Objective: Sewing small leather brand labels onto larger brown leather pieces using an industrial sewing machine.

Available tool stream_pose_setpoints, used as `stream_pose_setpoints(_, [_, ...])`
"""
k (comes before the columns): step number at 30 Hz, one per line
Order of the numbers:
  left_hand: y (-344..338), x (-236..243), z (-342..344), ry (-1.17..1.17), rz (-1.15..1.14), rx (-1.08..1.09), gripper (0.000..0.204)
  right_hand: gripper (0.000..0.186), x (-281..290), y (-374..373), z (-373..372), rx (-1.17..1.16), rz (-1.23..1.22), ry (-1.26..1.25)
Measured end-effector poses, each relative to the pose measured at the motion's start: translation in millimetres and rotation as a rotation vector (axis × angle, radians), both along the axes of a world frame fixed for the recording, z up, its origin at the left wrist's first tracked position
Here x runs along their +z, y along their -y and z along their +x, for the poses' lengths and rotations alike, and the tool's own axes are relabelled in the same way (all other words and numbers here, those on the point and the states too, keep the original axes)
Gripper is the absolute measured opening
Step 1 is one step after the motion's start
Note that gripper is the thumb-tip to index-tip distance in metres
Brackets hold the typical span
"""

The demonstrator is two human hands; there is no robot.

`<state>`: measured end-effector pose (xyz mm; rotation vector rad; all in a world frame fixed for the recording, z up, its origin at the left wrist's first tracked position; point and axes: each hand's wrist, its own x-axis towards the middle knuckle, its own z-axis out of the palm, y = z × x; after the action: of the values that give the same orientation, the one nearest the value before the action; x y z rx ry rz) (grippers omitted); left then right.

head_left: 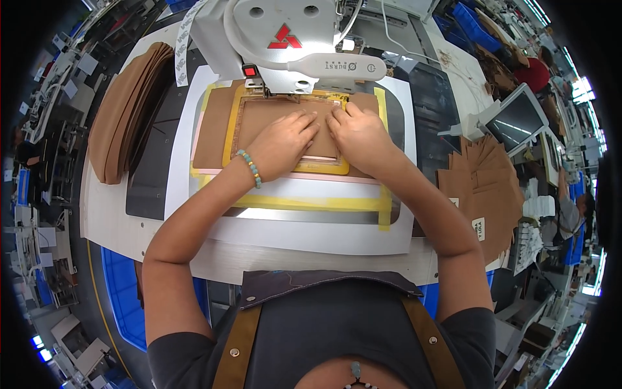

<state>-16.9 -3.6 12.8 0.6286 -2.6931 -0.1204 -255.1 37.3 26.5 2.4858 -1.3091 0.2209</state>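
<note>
A yellow rectangular frame lies over a large brown sheet on the white work plate, under the head of a sewing machine. Inside the frame sits a brown fabric or leather panel. My left hand, with a beaded bracelet at its wrist, rests on the panel with its fingers extended. Beside it, my right hand lies across the panel's right side and the frame, fingers lightly bent and touching the surface. I see nothing held in either hand; the fingertips' undersides are hidden.
A thick pile of folded brown pieces stands at the left. Fanned brown pieces lie at the right below a small screen. A white lamp arm hangs just beyond my hands. Below the table's left edge is a blue bin.
</note>
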Motion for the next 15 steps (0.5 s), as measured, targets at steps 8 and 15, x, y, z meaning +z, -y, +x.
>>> stream_pose_setpoints(8, [5.2,2.7,14.6,-0.035,0.063,0.017,0.041,0.033,-1.9,7.4,26.0,0.019,-0.050,-0.045])
stream_pose_setpoints(15, [9.3,6.4,21.1,-0.052,0.116,0.059,0.043,0.038,4.1,10.4,37.1,0.019,0.048,-0.074])
